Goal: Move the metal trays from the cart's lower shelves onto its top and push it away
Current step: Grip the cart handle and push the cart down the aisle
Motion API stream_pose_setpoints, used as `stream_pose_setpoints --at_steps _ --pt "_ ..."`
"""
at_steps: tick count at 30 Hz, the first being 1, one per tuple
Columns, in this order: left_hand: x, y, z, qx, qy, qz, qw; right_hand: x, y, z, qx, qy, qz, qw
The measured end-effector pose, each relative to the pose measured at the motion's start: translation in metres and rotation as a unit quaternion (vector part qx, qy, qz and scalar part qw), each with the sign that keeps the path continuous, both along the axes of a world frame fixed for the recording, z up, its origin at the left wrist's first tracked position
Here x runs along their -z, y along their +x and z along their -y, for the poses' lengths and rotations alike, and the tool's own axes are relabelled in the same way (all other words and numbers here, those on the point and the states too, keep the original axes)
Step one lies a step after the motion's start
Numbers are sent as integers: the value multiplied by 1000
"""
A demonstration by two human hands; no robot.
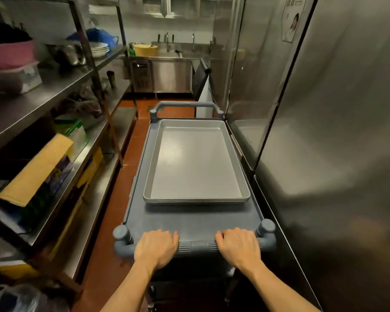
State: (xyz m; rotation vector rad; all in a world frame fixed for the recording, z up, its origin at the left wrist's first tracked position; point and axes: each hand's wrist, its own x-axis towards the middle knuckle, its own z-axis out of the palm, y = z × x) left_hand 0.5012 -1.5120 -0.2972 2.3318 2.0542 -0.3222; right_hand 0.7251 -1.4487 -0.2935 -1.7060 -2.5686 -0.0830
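While both hands grip the near handle (195,246) of the grey cart (189,219), the metal trays (196,162) lie stacked on its top, toward the far end and close to the far handle (186,105). The left hand (155,248) is wrapped over the ribbed bar on the left side, and the right hand (238,247) is wrapped over it on the right side, with a bare part of the bar between them. Several rims show at the near edge of the stack, so more than one tray is there; the exact count I cannot tell. The lower shelves are hidden under the top.

I judge that the loading is finished and only the pushing remains. The trays look stiff, thin and rather light, and metal on smooth plastic will probably slide, so a gentle, even push seems wise. The passage is narrow: the steel shelving (54,97) stands on the left and the steel cabinet wall (336,154) just beside the cart on the right. Holding the bar wide, as now, should help to steer straight.
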Motion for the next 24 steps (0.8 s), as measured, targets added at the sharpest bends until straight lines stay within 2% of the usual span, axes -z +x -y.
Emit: stream_pose_setpoints --at_steps 11,19,24 --pt "-2 -41 -148 0 7 25 1000 4 -44 -155 16 11 6 1000" --pt "-1 -62 -236 -5 8 9 1000 5 -64 -246 4 7 6 1000" --pt "12 -72 -276 -54 26 38 997 9 -71 -285 2 12 -11 1000"
